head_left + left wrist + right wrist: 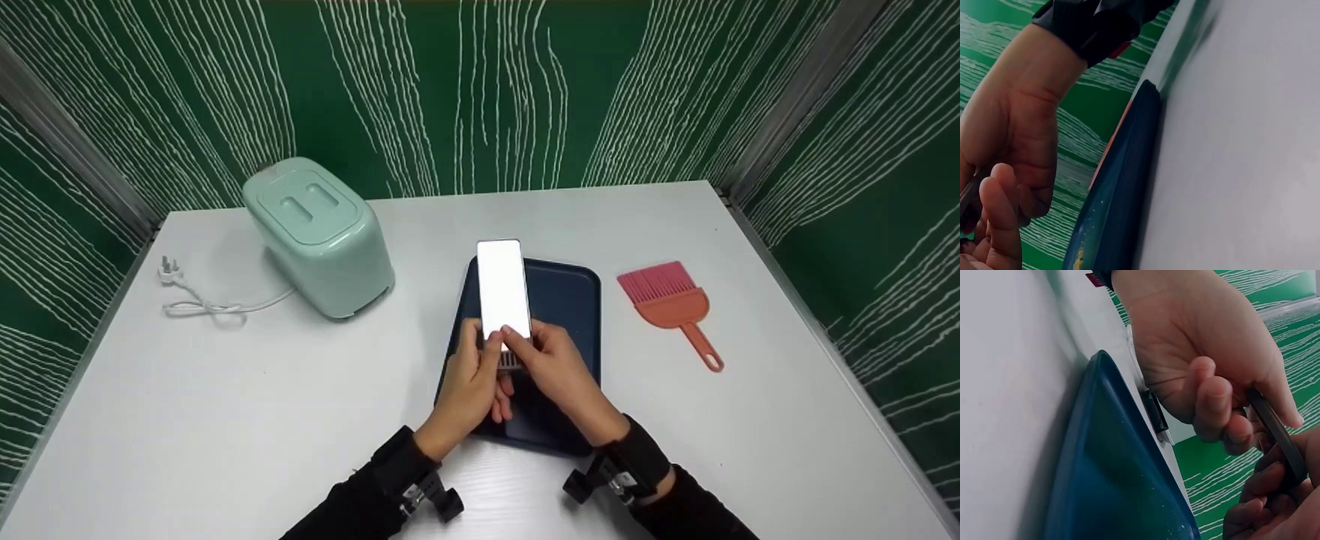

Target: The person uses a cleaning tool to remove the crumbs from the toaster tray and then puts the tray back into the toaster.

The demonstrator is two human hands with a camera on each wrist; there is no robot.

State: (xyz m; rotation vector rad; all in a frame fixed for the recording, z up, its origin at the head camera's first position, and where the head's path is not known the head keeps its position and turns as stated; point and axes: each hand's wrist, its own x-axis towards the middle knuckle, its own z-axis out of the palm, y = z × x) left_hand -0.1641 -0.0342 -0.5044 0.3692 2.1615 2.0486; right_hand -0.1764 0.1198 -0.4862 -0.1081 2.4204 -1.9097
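Note:
Both hands hold a smartphone [503, 289] upright, its screen a bright white, in the head view. My left hand [466, 386] grips its lower left side, and my right hand [561, 371] grips the lower right side. Both thumbs lie over the bottom of the screen, close together. In the right wrist view the dark edge of the phone [1280, 436] shows between the two hands' fingers. Under the hands lies a dark blue tray [574, 315] on the white table. Small pale specks dot the tray [1123, 467] in the right wrist view.
A mint-green toaster [330, 244] stands at the back left, its white cord and plug [217, 306] lying beside it. To the tray's right lies an orange dustpan [679, 309] with a pink brush [656, 281]. Green walls with white streaks [480, 97] enclose the table.

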